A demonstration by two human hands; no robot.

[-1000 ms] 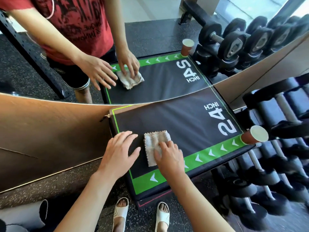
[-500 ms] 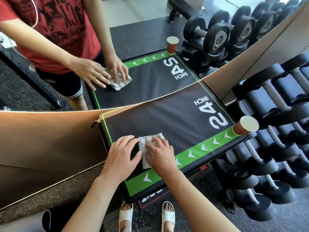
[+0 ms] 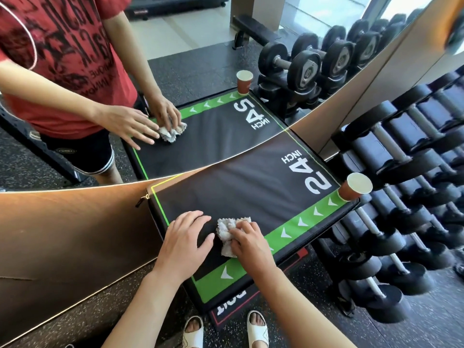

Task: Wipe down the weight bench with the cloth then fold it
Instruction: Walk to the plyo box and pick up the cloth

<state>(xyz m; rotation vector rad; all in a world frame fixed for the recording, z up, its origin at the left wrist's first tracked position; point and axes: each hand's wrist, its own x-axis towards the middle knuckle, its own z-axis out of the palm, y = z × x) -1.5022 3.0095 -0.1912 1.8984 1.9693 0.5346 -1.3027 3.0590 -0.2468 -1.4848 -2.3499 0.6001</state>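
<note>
The left hand [image 3: 184,237] lies flat and released on the black table [image 3: 251,187], just left of the grip. The right hand [image 3: 247,241] clenches the bunched cloth [image 3: 226,228]. Wiping looks underway; next, sweep rightward toward the paper cup [image 3: 355,187].

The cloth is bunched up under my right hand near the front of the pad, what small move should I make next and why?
Probably sweep the cloth away from you toward the big 24 INCH print. Your right hand grips it crumpled near the green arrow strip, your left hand rests flat on the pad, and most of the black surface lies beyond.
</note>
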